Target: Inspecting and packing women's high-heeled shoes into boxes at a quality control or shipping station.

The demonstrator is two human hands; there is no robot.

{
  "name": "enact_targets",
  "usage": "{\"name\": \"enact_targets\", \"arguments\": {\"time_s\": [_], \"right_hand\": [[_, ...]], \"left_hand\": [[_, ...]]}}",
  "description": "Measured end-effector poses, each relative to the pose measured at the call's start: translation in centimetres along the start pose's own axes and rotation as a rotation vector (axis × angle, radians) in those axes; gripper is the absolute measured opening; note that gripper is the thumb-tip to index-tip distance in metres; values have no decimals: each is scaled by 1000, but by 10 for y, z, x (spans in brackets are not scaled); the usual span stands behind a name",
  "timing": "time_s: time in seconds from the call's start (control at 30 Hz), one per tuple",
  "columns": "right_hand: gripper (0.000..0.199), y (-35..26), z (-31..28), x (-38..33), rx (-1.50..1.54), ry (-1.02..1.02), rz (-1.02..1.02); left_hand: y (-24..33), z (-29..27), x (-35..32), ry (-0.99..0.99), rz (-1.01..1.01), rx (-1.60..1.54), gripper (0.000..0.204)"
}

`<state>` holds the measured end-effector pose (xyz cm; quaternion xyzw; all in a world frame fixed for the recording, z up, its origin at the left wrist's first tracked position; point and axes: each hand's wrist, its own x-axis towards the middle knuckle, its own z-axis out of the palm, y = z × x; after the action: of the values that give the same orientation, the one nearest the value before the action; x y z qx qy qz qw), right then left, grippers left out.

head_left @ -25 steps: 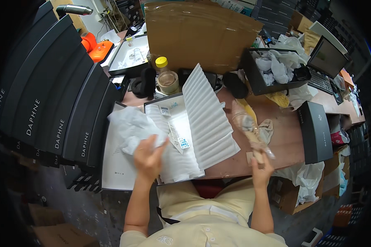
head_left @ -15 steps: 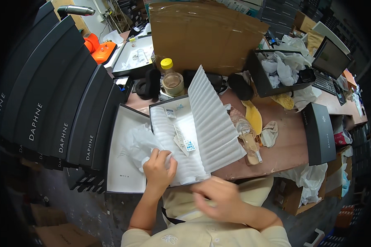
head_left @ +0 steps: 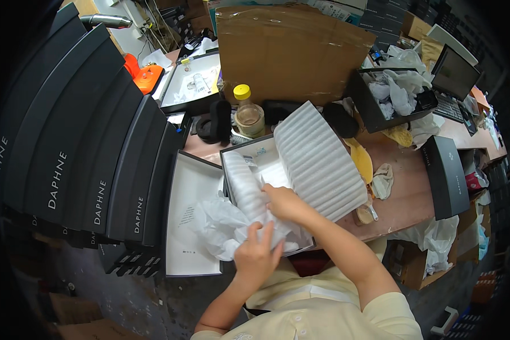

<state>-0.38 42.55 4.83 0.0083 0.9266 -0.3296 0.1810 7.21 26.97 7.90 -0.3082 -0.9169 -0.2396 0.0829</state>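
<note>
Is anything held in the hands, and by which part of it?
The left hand touches the crumpled white paper at its near side; a grip cannot be told. The right hand reaches over the open box; its hold is unclear.

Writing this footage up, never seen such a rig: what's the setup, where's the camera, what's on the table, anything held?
There's no machine, just a person's two bare hands. The picture comes from a wide head-worn camera looking down; straight edges bend toward its rim. On the table are an open box with a foam sheet, a yellow-capped bottle and a partly hidden shoe. The left hand is on crumpled white paper; the right hand touches white padding in the box. How firm either grip is, I can't tell.
</note>
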Motion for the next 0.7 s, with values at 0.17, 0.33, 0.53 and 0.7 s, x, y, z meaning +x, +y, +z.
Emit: {"name": "enact_targets", "arguments": {"time_s": [0.17, 0.33, 0.53, 0.7], "right_hand": [[25, 16, -11, -4, -40, 80, -227], [15, -32, -36, 16, -445, 462, -178], [11, -1, 25, 113, -755, 652, -240], [12, 13, 27, 125, -618, 653, -171]], "left_hand": [[-4, -1, 8, -246, 44, 75, 46], [-17, 5, 2, -228, 21, 78, 48], [-18, 12, 4, -156, 120, 75, 48], [-10, -3, -1, -214, 100, 65, 57]]}}
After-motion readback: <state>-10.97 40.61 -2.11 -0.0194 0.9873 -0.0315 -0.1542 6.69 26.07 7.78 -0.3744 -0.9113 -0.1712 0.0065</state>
